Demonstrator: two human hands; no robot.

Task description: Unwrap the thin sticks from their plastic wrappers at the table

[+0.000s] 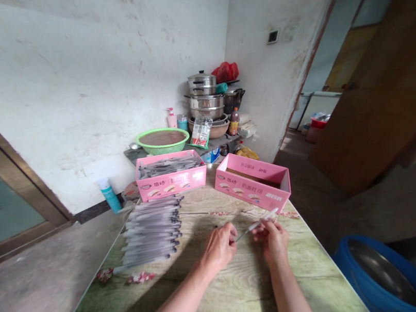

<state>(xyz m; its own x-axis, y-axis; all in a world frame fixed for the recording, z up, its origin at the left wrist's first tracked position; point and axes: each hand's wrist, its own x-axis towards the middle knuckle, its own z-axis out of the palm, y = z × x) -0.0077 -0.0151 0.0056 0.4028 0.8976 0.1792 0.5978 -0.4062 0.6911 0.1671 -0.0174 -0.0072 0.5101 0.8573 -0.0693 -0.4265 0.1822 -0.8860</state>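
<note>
- Blue can (109, 195): stood on the floor beyond the table's left edge, close to the wall.
- Pens (151, 232): lay side by side in a long row on the left part of the table (238, 305), dark ends toward the right.
- Left box (173, 182): pink, open-topped, filled with more pens; it stood at the far edge, just behind the row.
- Basin (163, 147): green-rimmed, holding brownish contents, on a low shelf behind the left box.
- Left hand (219, 245): above the table's middle, fingers curled in on the thin dark end of the single pen.
- Pots (205, 96): metal, stacked on the shelf near the corner.
- Single pen (255, 225): spanned the gap between the hands, slanting up to the right, its pale end just before the right box.
- Right box (253, 183): pink, open-topped, set at an angle on the far right of the table.
- Right hand (273, 237): pinched the pale barrel between thumb and fingers.
- Tub (385, 273): blue, beside the table's right edge.
</note>
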